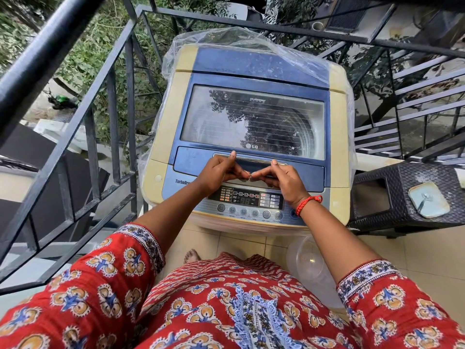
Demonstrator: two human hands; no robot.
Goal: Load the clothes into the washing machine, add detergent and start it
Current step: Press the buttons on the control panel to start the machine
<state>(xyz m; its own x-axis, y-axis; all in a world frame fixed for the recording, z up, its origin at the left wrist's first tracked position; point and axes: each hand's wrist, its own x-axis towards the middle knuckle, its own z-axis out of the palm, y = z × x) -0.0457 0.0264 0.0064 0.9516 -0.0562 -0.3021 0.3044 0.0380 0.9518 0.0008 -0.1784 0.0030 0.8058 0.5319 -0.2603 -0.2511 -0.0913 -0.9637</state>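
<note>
Both hands meet at the front edge of the washing machine's lid. The left hand (221, 170) and the right hand (283, 178) have their thumbs resting up on the silver lid handle (251, 158), while the curled fingers of each hook under the lid's front lip, their tips nearly touching one another in the middle. Neither hand holds any loose item. A red thread bracelet (308, 204) circles the right wrist, and both arms come out of red printed sleeves (118, 268).

Just below the hands lies the control panel (249, 201), with a dark display and a row of round buttons along its near edge. The washing machine (251, 137) is a blue and cream top-loader standing on a tiled floor (241, 244); its lid (253, 119) is shut, and through the glass window the drum shows faintly behind tree reflections. No clothes are visible. A clear plastic sheet (226, 39) is bunched over the back and sides of the machine.

On the floor beside the person's right leg sits a clear plastic container (307, 260). To the right of the machine stands a dark woven stool (402, 197). A black metal railing (120, 102) runs along the left and behind the machine, with foliage beyond it.
</note>
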